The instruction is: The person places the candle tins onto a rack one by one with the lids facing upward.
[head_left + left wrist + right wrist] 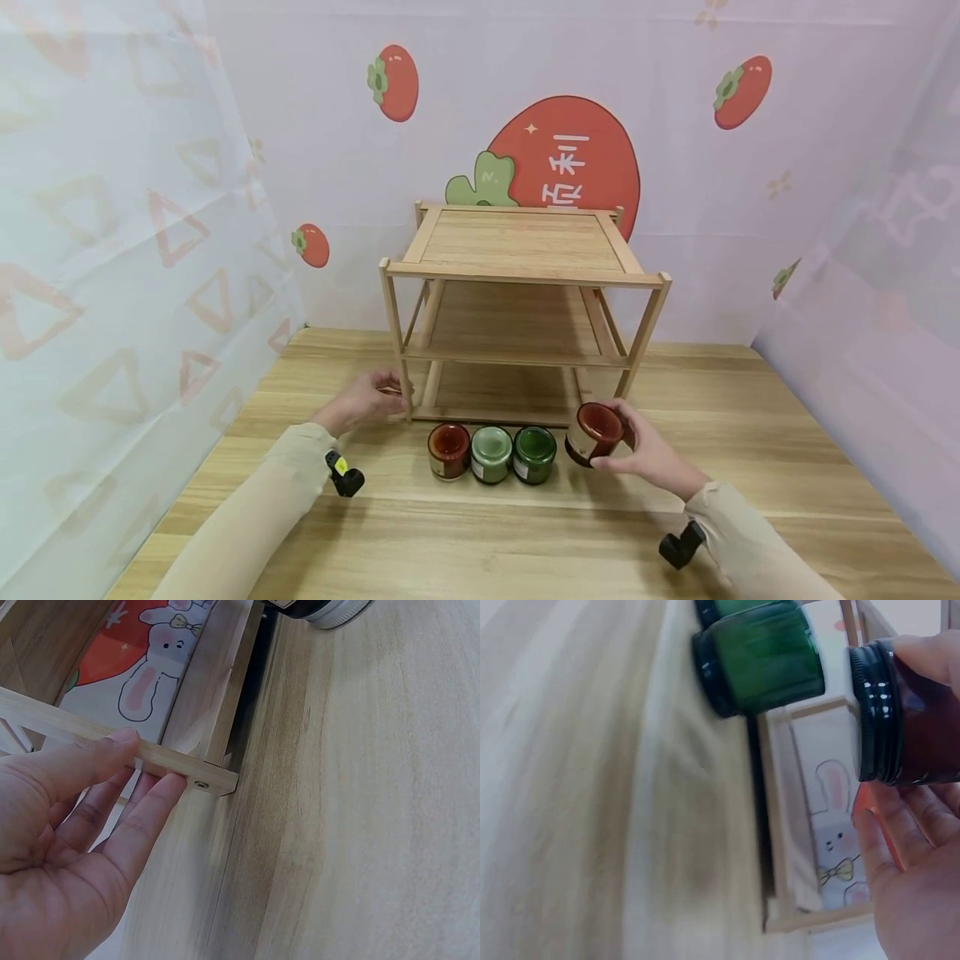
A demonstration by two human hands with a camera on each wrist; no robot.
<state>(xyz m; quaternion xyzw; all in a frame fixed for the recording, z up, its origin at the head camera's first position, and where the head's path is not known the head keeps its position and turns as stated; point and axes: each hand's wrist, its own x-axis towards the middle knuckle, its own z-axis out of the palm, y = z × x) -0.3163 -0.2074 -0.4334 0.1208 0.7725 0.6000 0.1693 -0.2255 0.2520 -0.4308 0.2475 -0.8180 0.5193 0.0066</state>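
Note:
My right hand holds a red-brown glass jar, tilted, at the right end of a row of jars. Its black screw lid points down toward the table. In the row, lids down, stand another red-brown jar, a pale green jar and a dark green jar. They sit just in front of a three-tier wooden rack. My left hand pinches the rack's front left post near its foot, between thumb and fingers.
The rack stands on a wood-grain table. Behind it hangs a pale cloth backdrop printed with red fruits, and similar cloth walls close off both sides. All three shelves of the rack show bare wood from the head view.

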